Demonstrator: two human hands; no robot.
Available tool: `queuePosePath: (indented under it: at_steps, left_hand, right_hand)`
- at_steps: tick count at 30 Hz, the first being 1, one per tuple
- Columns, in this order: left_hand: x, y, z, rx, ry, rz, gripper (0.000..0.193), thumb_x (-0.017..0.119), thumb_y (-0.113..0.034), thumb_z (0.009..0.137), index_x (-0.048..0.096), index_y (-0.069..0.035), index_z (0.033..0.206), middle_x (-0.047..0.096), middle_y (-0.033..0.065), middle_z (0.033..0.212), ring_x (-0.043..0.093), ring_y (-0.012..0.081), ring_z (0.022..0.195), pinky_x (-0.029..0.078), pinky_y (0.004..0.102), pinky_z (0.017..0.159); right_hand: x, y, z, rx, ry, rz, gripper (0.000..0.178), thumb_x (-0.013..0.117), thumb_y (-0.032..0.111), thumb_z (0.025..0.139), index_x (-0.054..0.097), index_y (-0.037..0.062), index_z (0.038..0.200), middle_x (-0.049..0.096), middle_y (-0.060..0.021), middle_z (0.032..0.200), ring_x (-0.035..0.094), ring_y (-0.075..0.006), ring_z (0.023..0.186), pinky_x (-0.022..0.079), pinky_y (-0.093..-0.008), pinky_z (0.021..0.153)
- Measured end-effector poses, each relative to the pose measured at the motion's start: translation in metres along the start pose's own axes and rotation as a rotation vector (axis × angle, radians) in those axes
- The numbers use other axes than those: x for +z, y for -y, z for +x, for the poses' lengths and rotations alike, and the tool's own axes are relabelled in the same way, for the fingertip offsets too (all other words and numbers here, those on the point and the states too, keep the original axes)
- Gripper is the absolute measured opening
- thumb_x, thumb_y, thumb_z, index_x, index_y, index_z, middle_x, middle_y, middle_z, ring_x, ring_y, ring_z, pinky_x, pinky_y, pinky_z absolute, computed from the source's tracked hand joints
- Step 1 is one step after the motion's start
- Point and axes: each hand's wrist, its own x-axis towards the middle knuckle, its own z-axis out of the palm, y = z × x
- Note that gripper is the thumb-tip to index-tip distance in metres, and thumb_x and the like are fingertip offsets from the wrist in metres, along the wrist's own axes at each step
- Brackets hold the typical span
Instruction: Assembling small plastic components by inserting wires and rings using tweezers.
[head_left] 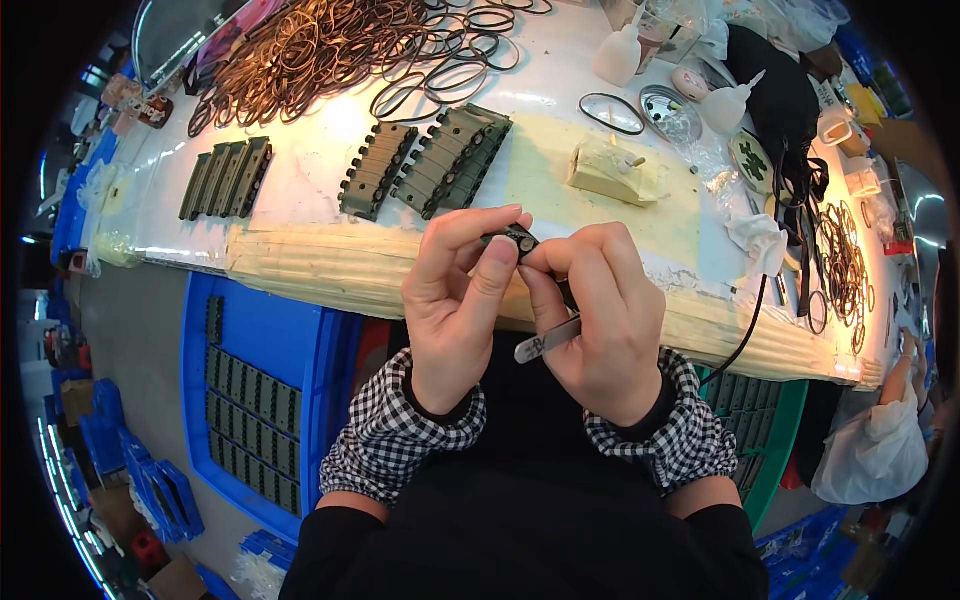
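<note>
Between both hands, over the table's front edge, is a small dark green part (524, 239) with a round metallic spot on it. My left hand (458, 300) is closed, pinching its left end between thumb and fingers. At the other end, the thumb and fingertips of my right hand (605, 320) touch it. Tucked in my right hand is a flat metal tool, seemingly tweezers (546, 342); its blunt end sticks out and the rest is hidden by my fingers. Beyond my hands, similar green parts lie in rows (455, 160) on the table.
A group of green parts (228, 178) lies at left, below a heap of dark rubber rings (310, 60). A cream block (615, 172) and white squeeze bottles (618, 55) stand at right. Below the padded table edge (320, 262) are a blue tray (255, 350) and a green tray (790, 425).
</note>
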Motion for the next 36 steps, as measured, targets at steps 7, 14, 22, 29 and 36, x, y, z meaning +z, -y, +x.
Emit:
queuePosePath:
  at_steps: [7,14,22,29,36]
  left_hand:
    - [-0.003,0.004,0.001,0.053,0.042,0.040,0.021,0.054,-0.007,0.097,0.057,-0.001,0.116,0.056,0.0068,0.110,0.058,0.0133,0.103,0.047,0.0257,0.085]
    - [-0.005,-0.013,0.014,-0.136,-0.051,-0.165,0.029,0.047,-0.020,0.101,0.050,-0.005,0.125,0.059,0.0052,0.105,0.061,0.0176,0.107,0.054,0.0291,0.085]
    - [0.006,-0.008,0.012,-0.139,0.040,-0.136,0.057,0.057,-0.005,0.093,0.029,-0.004,0.143,0.051,0.0120,0.117,0.057,0.0212,0.112,0.051,0.0331,0.092]
    - [-0.005,-0.016,0.013,-0.247,0.145,-0.193,0.061,0.057,0.001,0.091,0.026,-0.002,0.144,0.052,0.0154,0.124,0.054,0.0227,0.117,0.046,0.0336,0.098]
    - [-0.012,-0.022,0.011,-0.387,0.516,-0.204,0.066,0.052,-0.005,0.095,0.016,-0.005,0.150,0.056,0.0186,0.125,0.053,0.0178,0.116,0.041,0.0309,0.098]
  right_hand:
    - [-0.003,0.001,0.002,0.075,0.004,0.158,0.021,0.073,0.002,0.075,0.062,0.0050,0.091,0.056,-0.0072,0.081,0.058,-0.0205,0.063,0.046,-0.0305,0.051]
    - [-0.027,0.001,-0.001,0.202,0.125,0.171,0.030,0.076,0.005,0.074,0.064,0.0042,0.101,0.061,-0.0092,0.087,0.063,-0.0243,0.074,0.051,-0.0317,0.063]
    - [-0.022,-0.002,-0.009,0.311,0.142,0.232,0.029,0.072,0.001,0.077,0.064,0.0029,0.104,0.063,-0.0100,0.084,0.064,-0.0226,0.075,0.050,-0.0317,0.063]
    - [-0.031,-0.009,-0.006,0.275,0.141,0.305,0.027,0.066,-0.001,0.083,0.064,0.0030,0.110,0.062,-0.0082,0.087,0.062,-0.0175,0.071,0.047,-0.0276,0.058]
    - [-0.041,-0.022,0.008,0.241,0.259,0.519,0.026,0.057,0.006,0.092,0.061,0.0018,0.117,0.061,-0.0099,0.101,0.060,-0.0127,0.078,0.045,-0.0236,0.064]
